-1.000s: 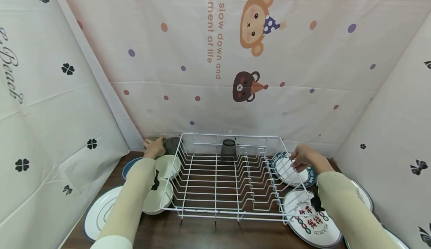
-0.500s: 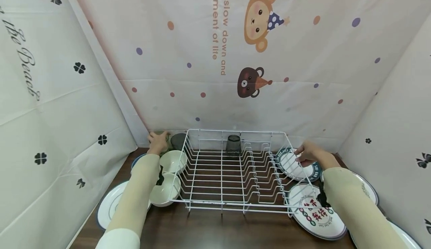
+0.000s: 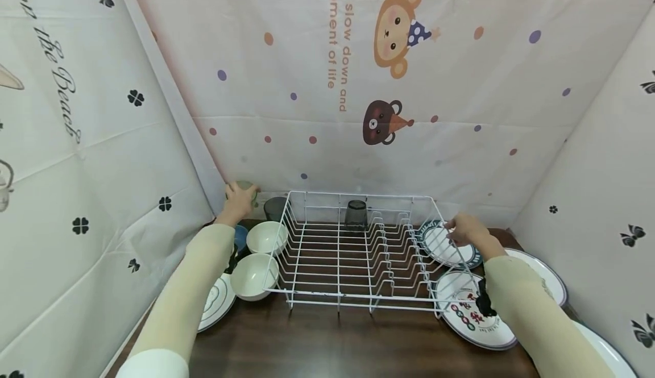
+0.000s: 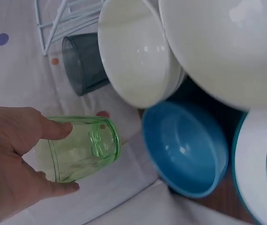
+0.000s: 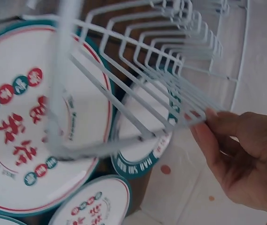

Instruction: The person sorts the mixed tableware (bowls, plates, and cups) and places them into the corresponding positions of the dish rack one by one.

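Note:
My left hand (image 3: 237, 203) grips a clear green drinking glass (image 4: 84, 147) at the back left corner. In the left wrist view the thumb and fingers close round one end of it, its other end pointing towards a blue bowl (image 4: 185, 147). Just right of this hand stands a dark grey glass (image 3: 274, 208), with white bowls (image 3: 255, 277) nearer the front. My right hand (image 3: 471, 233) pinches the right side of a white wire dish rack (image 5: 95, 150) between thumb and fingers. Another dark glass (image 3: 356, 215) stands at the rack's back.
Round patterned plates (image 3: 478, 304) lie on the brown table (image 3: 332, 347) along the right, partly under the rack. White plates (image 3: 217, 304) with dark rims lie at the left front. Printed cloth walls (image 3: 317, 156) close in the back and both sides.
My left hand has gone up and slightly left of the dark glass, raising the green glass against the back cloth. My right hand keeps its hold on the rack. The head view has shifted slightly.

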`<state>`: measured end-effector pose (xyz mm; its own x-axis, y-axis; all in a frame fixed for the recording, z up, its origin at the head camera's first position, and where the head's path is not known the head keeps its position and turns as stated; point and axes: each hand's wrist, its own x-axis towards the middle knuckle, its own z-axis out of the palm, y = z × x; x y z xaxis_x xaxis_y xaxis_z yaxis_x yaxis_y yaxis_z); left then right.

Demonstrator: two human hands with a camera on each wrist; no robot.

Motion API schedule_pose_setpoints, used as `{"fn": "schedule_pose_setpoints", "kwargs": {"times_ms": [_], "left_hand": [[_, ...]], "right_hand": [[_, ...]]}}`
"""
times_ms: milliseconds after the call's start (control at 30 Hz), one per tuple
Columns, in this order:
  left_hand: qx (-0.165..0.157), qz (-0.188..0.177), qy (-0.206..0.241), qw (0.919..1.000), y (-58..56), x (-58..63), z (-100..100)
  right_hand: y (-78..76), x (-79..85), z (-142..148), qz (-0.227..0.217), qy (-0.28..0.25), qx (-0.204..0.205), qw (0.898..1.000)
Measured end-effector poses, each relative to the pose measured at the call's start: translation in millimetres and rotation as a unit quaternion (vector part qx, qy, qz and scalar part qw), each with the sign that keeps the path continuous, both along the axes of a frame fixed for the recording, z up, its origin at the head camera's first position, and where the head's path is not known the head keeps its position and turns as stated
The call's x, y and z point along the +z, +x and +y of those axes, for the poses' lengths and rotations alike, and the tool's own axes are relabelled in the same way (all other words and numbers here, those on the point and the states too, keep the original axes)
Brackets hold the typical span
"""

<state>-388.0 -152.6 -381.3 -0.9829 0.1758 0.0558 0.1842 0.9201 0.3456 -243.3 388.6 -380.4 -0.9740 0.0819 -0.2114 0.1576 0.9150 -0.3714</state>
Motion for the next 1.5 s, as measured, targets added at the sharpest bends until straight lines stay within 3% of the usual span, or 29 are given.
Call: {"fn": "schedule_pose_setpoints", "kwargs": {"times_ms": [133, 300, 433, 533, 633, 667, 733, 867, 933, 1000, 1100, 1167, 1233, 1400, 1500], "left_hand": [[-0.025, 0.026, -0.003, 0.9993, 2.4, 16.0, -0.5], [-0.056, 0.047, 0.02, 0.9972, 1.2, 36.7, 13.0], [-0.083, 0.067, 0.055, 0.9928, 3.1, 48.9, 30.4], [-0.113, 0.095, 0.069, 0.9867, 5.3, 49.4, 43.7], [-0.156, 0.141, 0.083, 0.9742, 5.9, 46.2, 58.4], [-0.17, 0.155, 0.085, 0.9693, 6.7, 45.5, 63.5], [-0.2, 0.179, 0.094, 0.9586, 8.8, 45.9, 74.4], [-0.243, 0.183, 0.101, 0.9473, 16.8, 48.4, 95.5], [-0.257, 0.18, 0.099, 0.9441, 21.2, 49.8, 104.8], [-0.262, 0.179, 0.09, 0.9442, 26.0, 50.6, 111.9], [-0.269, 0.179, 0.099, 0.9411, 33.5, 49.2, 119.3], [-0.273, 0.169, 0.117, 0.9398, 40.0, 46.7, 124.2], [-0.282, 0.148, 0.147, 0.9364, 46.2, 44.3, 130.3], [-0.308, 0.059, 0.209, 0.9262, 59.2, 48.3, 148.3], [-0.321, 0.029, 0.23, 0.9183, 64.0, 55.4, 156.3]], "right_hand": [[-2.7, -1.3, -6.0, 0.022, 0.057, 0.013, 0.998], [-0.2, 3.2, -7.8, 0.052, 0.076, 0.009, 0.996], [2.4, 3.3, -10.7, 0.11, 0.084, -0.008, 0.99], [1.8, -0.5, -18.2, 0.204, 0.097, -0.02, 0.974], [-2.4, -4.8, -29.5, 0.305, 0.102, -0.031, 0.946], [-4.2, -5.5, -34.2, 0.331, 0.099, -0.033, 0.938], [-8.3, -5.7, -44.8, 0.355, 0.079, -0.036, 0.931], [-15.7, 0.2, -68.8, 0.355, -0.003, -0.029, 0.934], [-18.4, 5.8, -82.0, 0.333, -0.06, -0.034, 0.94], [-20.1, 12.4, -95.8, 0.299, -0.128, -0.04, 0.945], [-21.2, 20.1, -117.5, 0.211, -0.24, -0.055, 0.946], [-21.3, 23.3, -130.4, 0.152, -0.33, -0.053, 0.93], [-22.0, 26.0, -140.3, 0.1, -0.409, -0.052, 0.906], [-25.0, 35.7, -150.6, 0.015, -0.578, -0.065, 0.813], [-27.5, 40.5, -153.3, -0.014, -0.632, -0.065, 0.772]]}}
